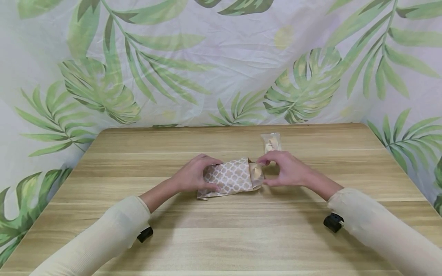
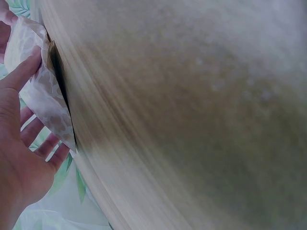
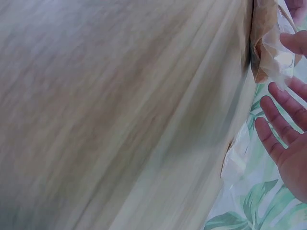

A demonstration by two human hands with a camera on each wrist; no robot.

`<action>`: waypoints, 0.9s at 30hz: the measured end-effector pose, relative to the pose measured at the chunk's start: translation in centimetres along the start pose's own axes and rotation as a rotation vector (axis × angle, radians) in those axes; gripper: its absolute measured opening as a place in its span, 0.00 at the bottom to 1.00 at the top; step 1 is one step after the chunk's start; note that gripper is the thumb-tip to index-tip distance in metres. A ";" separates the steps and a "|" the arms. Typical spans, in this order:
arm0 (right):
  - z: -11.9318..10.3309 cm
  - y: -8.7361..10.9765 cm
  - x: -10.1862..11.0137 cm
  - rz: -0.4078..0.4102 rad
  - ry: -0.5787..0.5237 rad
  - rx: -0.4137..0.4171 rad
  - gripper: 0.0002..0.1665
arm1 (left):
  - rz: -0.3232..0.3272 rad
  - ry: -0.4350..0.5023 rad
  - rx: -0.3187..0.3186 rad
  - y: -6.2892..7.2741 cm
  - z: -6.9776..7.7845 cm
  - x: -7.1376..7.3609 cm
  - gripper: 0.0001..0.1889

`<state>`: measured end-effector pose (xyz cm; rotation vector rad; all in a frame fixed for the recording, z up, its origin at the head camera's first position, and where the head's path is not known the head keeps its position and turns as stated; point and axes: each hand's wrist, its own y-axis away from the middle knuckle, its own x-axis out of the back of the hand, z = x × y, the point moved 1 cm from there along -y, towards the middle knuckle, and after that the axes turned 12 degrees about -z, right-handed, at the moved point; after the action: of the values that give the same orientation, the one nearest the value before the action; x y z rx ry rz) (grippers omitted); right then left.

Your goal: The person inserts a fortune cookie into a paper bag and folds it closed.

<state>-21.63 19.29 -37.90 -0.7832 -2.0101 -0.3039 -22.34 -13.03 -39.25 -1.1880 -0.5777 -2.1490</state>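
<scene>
A tan paper bag with a white lattice pattern lies on its side on the table, its mouth to the right. My left hand grips it, thumb along the near edge and fingers at the far edge. Out of the mouth sticks a clear plastic packet with a pale yellowish item inside. My right hand holds this packet's outer end between thumb and fingers. In the right wrist view the thumb lies against the crinkled wrapper, while the other fingers extend loosely. The rest of the packet is hidden inside the bag.
A second clear packet with similar contents lies behind my right hand. The wood-grain table reaches back to a leaf-print cloth. Black wrist devices sit under both sleeves.
</scene>
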 end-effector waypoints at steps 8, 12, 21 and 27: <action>-0.4 -0.9 -0.8 -0.007 -0.023 -0.013 0.30 | 0.000 -0.008 -0.003 0.0 -0.1 -0.1 0.43; -0.7 -1.3 -1.2 -0.009 -0.014 -0.055 0.31 | -0.002 -0.006 -0.001 0.0 -0.1 -0.1 0.43; -1.3 -2.3 -2.0 0.029 -0.080 -0.089 0.23 | 0.002 -0.007 -0.003 -0.1 0.0 -0.2 0.43; -1.0 -2.6 -2.5 0.035 -0.147 -0.101 0.22 | 0.002 -0.003 0.000 -0.1 0.0 -0.3 0.43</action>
<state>-21.68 15.81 -39.25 -0.9262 -2.1293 -0.3384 -22.29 -12.92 -39.52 -1.1918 -0.5775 -2.1457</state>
